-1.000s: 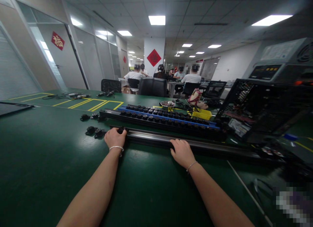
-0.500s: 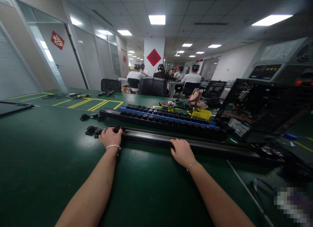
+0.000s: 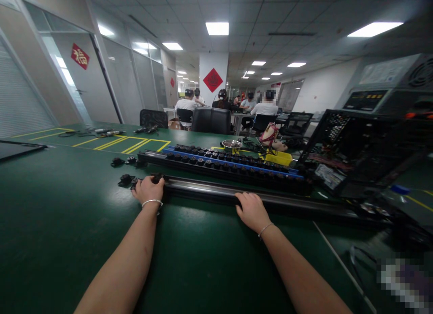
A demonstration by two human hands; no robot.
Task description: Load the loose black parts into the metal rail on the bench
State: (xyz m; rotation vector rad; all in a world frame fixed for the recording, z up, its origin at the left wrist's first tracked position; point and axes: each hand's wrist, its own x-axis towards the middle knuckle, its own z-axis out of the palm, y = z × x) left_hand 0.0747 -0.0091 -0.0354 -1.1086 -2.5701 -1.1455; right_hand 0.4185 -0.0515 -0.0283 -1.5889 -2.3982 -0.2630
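A long black rail (image 3: 209,190) lies across the green table (image 3: 61,223) in front of me. My left hand (image 3: 147,189) is at the rail's left end, fingers curled around a small black part (image 3: 156,178). My right hand (image 3: 250,210) rests on the rail's near edge further right, fingers bent over it. Behind it lie two more rails (image 3: 223,163), one blue, filled with rows of small black parts. Loose black parts (image 3: 125,179) sit just left of my left hand.
An open black computer case (image 3: 358,147) stands at the right, with a grey machine (image 3: 389,84) behind it. A metal bowl (image 3: 232,145) and a yellow tray (image 3: 279,158) sit beyond the rails. Several people sit at desks far back. A thin rod (image 3: 341,264) lies at lower right.
My left hand has slid left along the rail's end with the small black part, towards the loose parts. My right hand has stayed on the rail.
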